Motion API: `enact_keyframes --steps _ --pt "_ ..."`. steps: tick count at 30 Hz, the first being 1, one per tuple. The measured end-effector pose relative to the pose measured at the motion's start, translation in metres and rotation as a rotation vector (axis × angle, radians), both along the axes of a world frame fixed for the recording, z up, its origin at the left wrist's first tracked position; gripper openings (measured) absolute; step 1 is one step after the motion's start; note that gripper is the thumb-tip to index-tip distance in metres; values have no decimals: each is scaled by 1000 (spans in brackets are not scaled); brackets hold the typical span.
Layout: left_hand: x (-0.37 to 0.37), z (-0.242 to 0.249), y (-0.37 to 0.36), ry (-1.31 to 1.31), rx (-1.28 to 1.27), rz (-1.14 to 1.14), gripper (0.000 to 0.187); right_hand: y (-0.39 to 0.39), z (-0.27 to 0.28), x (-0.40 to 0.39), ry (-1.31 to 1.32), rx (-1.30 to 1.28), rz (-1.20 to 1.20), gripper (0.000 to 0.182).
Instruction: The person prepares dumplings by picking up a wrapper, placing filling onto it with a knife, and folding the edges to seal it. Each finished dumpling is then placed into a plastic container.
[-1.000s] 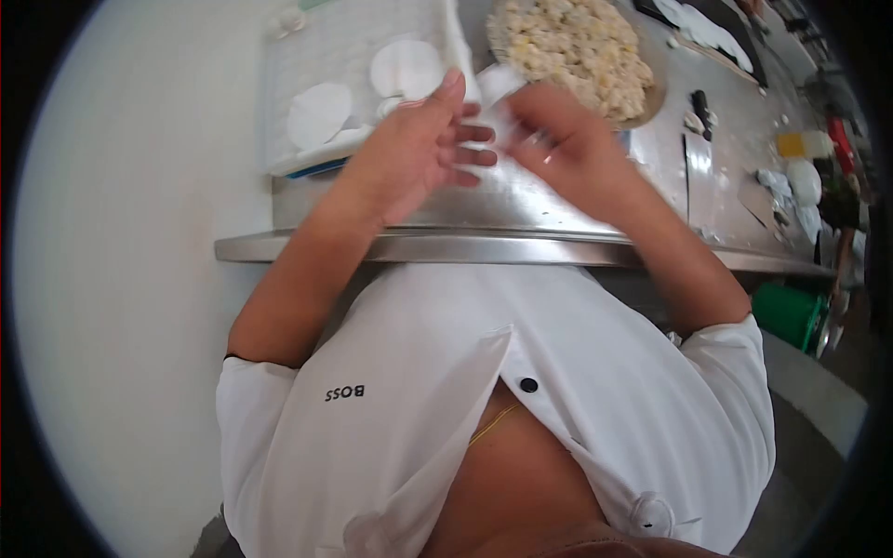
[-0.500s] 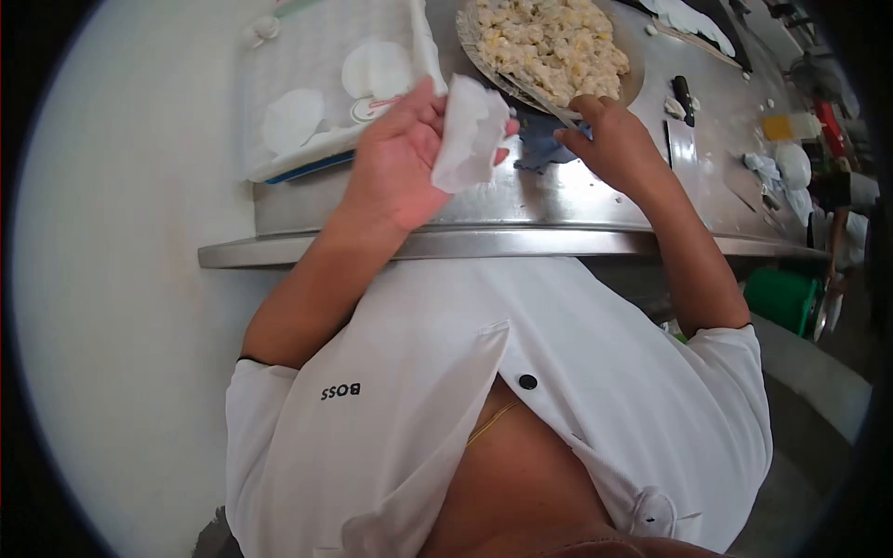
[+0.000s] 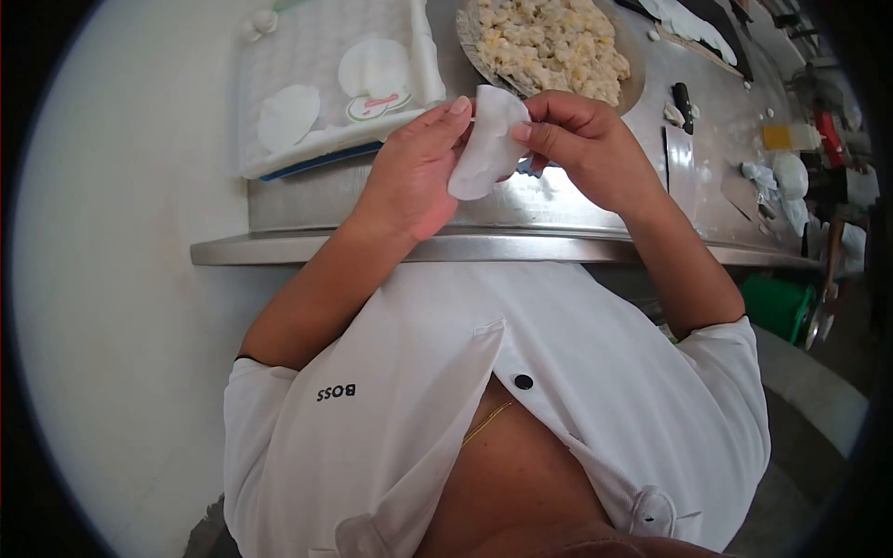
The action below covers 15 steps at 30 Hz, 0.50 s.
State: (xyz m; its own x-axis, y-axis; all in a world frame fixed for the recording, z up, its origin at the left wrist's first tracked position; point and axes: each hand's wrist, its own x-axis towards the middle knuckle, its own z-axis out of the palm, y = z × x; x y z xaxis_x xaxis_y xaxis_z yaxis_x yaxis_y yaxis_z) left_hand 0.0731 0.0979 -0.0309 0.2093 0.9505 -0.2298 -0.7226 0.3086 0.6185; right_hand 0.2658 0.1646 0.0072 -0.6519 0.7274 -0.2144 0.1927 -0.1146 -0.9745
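Observation:
A thin white dumpling wrapper stands curved between my two hands. My left hand supports it from the left, the thumb raised beside it. My right hand pinches its right edge between thumb and fingers. Whether anything lies inside the wrapper is hidden from this angle. Just beyond the hands is a round metal bowl full of chunky, pale filling. Two more round wrappers, one on the left and another nearer the middle, lie on a white plastic tray.
The steel table's front edge runs close to my body. A cleaver and a black-handled tool lie to the right. Farther right are a yellow bottle and crumpled white cloth or plastic. A white wall borders the left side.
My right hand has let go of the flat utensil at the bowl and moved left onto the wrapper's edge. My left hand has shifted slightly right, and its thumb has come up.

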Motion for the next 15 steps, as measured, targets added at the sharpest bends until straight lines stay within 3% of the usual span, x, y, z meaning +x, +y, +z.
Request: enact_keyframes --steps 5,7,11,15 --pt "3 7 -4 -21 -75 16 36 0 16 -4 -126 239 28 15" --pt "6 9 -7 366 6 -61 34 2 19 -7 -193 158 67 15" --pt "4 8 -12 395 105 -82 33 0 22 -10 -197 137 89 15" --pt "1 4 -11 180 25 -84 32 3 19 -5 -141 152 53 18"
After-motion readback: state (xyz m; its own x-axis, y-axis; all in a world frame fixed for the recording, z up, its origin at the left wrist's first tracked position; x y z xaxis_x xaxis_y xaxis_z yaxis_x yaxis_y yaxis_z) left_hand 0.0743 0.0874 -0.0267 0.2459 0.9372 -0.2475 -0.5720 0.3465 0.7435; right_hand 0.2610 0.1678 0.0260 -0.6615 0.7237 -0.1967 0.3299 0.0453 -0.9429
